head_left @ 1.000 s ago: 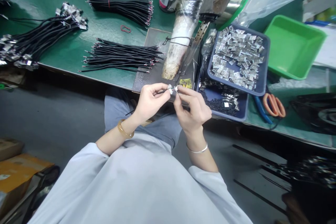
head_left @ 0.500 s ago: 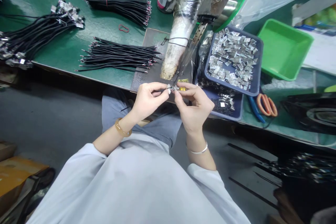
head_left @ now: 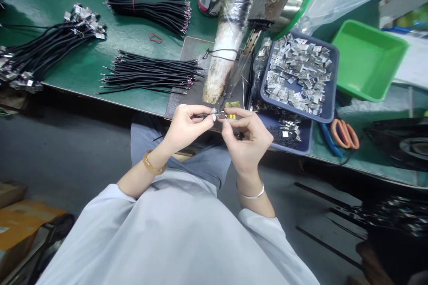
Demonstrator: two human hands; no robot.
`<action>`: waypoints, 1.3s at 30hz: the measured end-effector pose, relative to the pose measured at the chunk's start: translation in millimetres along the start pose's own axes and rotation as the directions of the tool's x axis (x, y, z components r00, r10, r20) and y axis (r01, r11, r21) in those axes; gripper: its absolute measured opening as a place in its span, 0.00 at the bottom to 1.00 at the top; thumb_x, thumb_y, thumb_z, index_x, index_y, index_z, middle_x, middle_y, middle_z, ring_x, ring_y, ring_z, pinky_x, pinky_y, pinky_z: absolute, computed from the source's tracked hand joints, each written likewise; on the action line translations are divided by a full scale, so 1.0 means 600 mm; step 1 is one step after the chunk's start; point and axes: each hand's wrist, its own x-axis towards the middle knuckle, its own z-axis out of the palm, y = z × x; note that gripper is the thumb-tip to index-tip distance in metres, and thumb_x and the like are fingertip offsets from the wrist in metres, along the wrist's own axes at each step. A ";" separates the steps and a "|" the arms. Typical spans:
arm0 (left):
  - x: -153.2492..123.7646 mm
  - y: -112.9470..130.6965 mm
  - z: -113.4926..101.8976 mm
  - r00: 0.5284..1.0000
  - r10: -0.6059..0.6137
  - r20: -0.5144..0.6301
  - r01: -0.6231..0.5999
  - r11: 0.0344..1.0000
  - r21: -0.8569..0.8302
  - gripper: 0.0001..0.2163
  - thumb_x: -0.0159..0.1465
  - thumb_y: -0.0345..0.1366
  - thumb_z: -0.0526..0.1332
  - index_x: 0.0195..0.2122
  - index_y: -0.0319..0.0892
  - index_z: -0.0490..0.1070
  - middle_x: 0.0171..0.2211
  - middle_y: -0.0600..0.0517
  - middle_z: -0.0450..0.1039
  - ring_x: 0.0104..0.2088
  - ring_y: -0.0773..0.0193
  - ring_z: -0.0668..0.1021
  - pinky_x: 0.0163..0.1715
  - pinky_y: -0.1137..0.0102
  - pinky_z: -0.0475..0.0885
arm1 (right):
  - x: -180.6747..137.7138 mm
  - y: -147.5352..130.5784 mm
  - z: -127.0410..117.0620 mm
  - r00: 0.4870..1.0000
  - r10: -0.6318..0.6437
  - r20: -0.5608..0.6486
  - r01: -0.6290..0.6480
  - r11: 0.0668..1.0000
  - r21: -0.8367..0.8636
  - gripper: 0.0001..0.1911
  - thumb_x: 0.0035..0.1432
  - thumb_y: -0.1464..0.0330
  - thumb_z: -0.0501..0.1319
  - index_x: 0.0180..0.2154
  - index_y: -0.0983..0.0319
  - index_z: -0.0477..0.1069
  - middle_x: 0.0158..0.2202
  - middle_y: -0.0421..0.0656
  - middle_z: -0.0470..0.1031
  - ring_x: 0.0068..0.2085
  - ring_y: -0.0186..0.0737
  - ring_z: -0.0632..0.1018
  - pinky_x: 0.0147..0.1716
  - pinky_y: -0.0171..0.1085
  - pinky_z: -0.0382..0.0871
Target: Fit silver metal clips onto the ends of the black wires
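Near the bench's front edge, my left hand point(head_left: 187, 127) pinches a black wire point(head_left: 200, 116) between thumb and index finger. Something white covers a fingertip there. The wire's dark tail point(head_left: 158, 138) shows beyond the left wrist. A small shiny metal piece point(head_left: 220, 115) sits at the wire's end, between the two hands. Close by on the right, my right hand point(head_left: 248, 138) has its thumb and index finger curled around this spot. A small yellow piece point(head_left: 231, 116) shows between those fingers. What exactly they grip is too small to tell.
Loose black wires point(head_left: 150, 71) and a tied bundle point(head_left: 147, 11) lie left. Farther left are wires with metal ends point(head_left: 50, 44). A wrapped tube point(head_left: 224, 49) stands ahead. Right are a blue tray of metal pieces point(head_left: 335, 75), green tray point(head_left: 374, 60) and orange-handled scissors point(head_left: 345, 133).
My right thumb and index finger have drawn slightly back and apart from the metal piece, showing more of it. My left hand keeps its pinch on the wire. The view has shifted slightly.
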 end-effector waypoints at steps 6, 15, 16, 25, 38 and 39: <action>-0.001 -0.003 0.000 1.000 -0.026 0.013 0.026 1.000 0.015 0.05 0.51 0.34 0.68 0.26 0.38 0.82 0.22 0.53 0.77 0.22 0.70 0.73 0.23 0.77 0.71 | -0.001 0.003 0.000 1.000 -0.011 0.007 0.011 0.999 -0.045 0.08 0.59 0.74 0.65 0.30 0.60 0.71 0.39 0.41 0.82 0.41 0.38 0.83 0.36 0.36 0.78; -0.001 0.004 0.002 1.000 0.010 0.004 -0.010 0.999 0.034 0.04 0.53 0.32 0.67 0.27 0.37 0.81 0.24 0.52 0.77 0.24 0.69 0.76 0.25 0.77 0.73 | 0.009 -0.001 0.003 1.000 -0.024 -0.002 0.024 0.997 -0.079 0.07 0.58 0.74 0.68 0.29 0.60 0.74 0.37 0.41 0.82 0.40 0.38 0.83 0.40 0.37 0.80; -0.001 0.006 0.002 1.000 0.008 0.006 -0.008 0.999 0.035 0.05 0.53 0.32 0.67 0.27 0.37 0.81 0.24 0.52 0.78 0.24 0.69 0.76 0.25 0.77 0.73 | 0.010 -0.004 0.002 1.000 -0.020 -0.003 0.019 0.997 -0.078 0.07 0.58 0.74 0.67 0.29 0.60 0.74 0.37 0.41 0.82 0.40 0.39 0.83 0.40 0.38 0.80; 0.006 0.008 -0.002 0.996 -0.060 0.062 0.059 0.998 0.021 0.05 0.51 0.32 0.67 0.25 0.36 0.81 0.24 0.52 0.79 0.22 0.70 0.75 0.25 0.77 0.73 | 0.005 -0.003 -0.002 1.000 0.020 0.017 -0.019 0.999 -0.051 0.09 0.58 0.76 0.65 0.28 0.60 0.70 0.38 0.41 0.82 0.40 0.38 0.83 0.38 0.38 0.79; -0.006 0.000 0.002 1.000 0.000 -0.003 0.000 0.997 0.080 0.09 0.52 0.34 0.66 0.31 0.36 0.82 0.30 0.48 0.83 0.30 0.65 0.81 0.29 0.76 0.77 | 0.015 -0.004 0.000 0.998 -0.059 0.018 0.060 0.992 -0.109 0.09 0.58 0.74 0.68 0.28 0.60 0.72 0.35 0.40 0.80 0.38 0.36 0.81 0.34 0.35 0.76; -0.006 -0.001 0.001 1.000 0.005 0.005 -0.006 0.997 0.081 0.09 0.53 0.35 0.65 0.30 0.36 0.82 0.30 0.48 0.82 0.29 0.65 0.81 0.29 0.76 0.77 | 0.014 -0.003 0.000 0.997 -0.078 0.023 0.080 0.990 -0.119 0.09 0.58 0.74 0.68 0.28 0.60 0.72 0.35 0.40 0.80 0.38 0.35 0.81 0.36 0.35 0.76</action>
